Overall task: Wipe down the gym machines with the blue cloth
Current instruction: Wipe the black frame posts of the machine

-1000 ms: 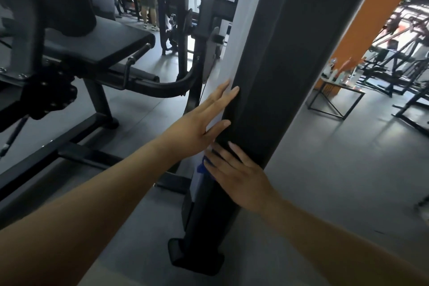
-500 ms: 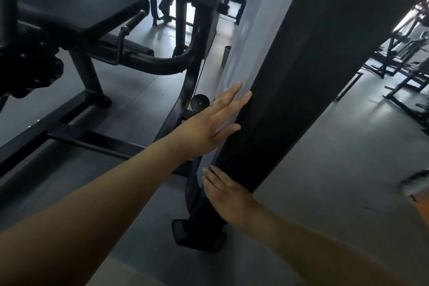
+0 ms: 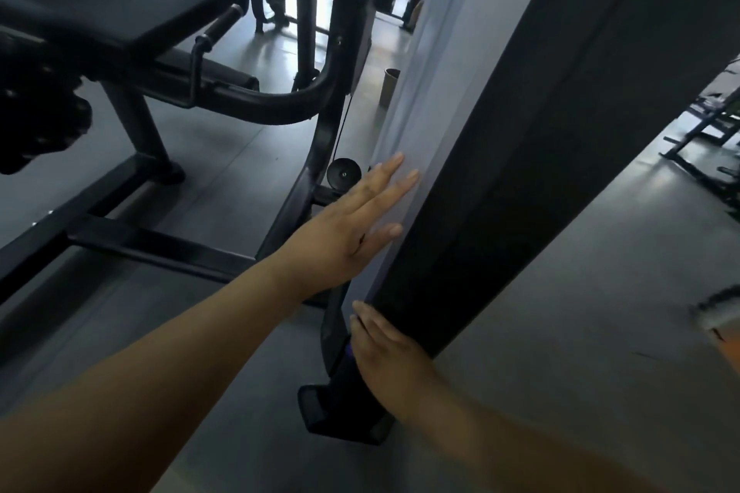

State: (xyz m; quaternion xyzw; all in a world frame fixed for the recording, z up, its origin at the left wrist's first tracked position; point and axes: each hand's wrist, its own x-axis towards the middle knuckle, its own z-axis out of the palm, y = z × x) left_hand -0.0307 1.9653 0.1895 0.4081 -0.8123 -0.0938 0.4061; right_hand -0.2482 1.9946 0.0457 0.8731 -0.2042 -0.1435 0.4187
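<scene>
A tall dark machine column (image 3: 520,180) with a pale grey side panel (image 3: 436,64) runs from the top right down to a black foot (image 3: 340,416) on the floor. My left hand (image 3: 352,224) lies flat against the grey panel, fingers straight. Lower down, my right hand (image 3: 388,356) presses flat on the column's front edge. Only a sliver of the blue cloth (image 3: 349,349) shows under its fingers; the rest is hidden by the hand.
A black padded bench machine (image 3: 120,20) with a curved frame tube (image 3: 280,108) stands to the left. A small black pulley wheel (image 3: 343,172) sits near the column base. Other racks (image 3: 704,140) stand at the far right. Grey floor surrounds the column.
Both hands have slid down the column toward its foot. The view has tilted downward, so more of the base and floor shows.
</scene>
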